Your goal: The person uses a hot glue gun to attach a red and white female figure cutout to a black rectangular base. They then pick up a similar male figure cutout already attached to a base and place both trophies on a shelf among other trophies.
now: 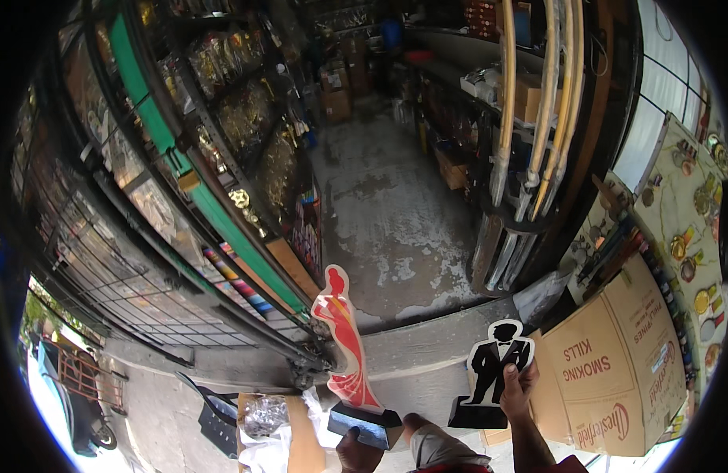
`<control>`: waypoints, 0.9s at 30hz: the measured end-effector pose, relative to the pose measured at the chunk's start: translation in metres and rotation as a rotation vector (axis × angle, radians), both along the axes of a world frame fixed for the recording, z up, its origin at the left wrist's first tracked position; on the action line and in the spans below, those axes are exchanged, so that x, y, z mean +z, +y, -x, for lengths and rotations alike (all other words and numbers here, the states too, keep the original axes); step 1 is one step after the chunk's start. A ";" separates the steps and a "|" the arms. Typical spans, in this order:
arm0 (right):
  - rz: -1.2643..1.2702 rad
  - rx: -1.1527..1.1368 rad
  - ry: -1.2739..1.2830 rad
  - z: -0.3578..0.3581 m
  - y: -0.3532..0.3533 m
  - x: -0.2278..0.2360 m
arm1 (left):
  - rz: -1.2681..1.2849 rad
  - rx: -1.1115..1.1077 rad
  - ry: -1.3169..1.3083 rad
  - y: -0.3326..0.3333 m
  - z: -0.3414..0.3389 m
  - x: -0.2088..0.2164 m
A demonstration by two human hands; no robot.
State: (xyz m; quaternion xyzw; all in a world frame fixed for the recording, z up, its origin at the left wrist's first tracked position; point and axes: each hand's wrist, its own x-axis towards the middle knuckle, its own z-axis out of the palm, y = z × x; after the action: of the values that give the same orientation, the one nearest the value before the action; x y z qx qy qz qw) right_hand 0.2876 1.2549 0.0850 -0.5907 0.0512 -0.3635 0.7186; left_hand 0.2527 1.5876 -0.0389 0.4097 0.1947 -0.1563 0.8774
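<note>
My left hand (358,455) is closed on the dark base of a flat trophy (352,366) cut as a figure in a long red gown with a sash. That trophy stands nearly upright, leaning a little to the left at its top. To the right, my right hand (519,390) grips the side of a second flat trophy (487,370), a black-suited figure with a bow tie and white edging on a black base. The two trophies are apart. Fingers behind the boards are partly hidden.
Right of my right hand stands a large brown carton (608,366). An open cardboard box (301,441) with plastic wrap lies left of my left hand. A concrete step (419,339) crosses ahead. Wooden poles (541,118) stand at right, a green metal post (210,213) at left.
</note>
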 end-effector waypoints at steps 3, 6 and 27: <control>-0.067 -0.036 -0.013 -0.055 -0.004 0.048 | 0.439 0.092 0.066 -0.015 -0.075 0.055; -0.085 -0.063 -0.007 -0.101 -0.009 0.093 | -0.213 -0.062 -0.200 -0.030 -0.135 0.121; -0.003 -0.340 0.186 -0.491 -0.119 0.297 | 0.455 -0.155 -0.082 -0.134 -0.610 0.328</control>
State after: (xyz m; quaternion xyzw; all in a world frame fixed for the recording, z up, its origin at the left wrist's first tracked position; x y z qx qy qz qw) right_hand 0.7781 1.1356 0.3815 -0.6035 0.2172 -0.4234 0.6398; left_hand 0.8628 1.4533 0.2893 0.2214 0.0866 -0.2463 0.9396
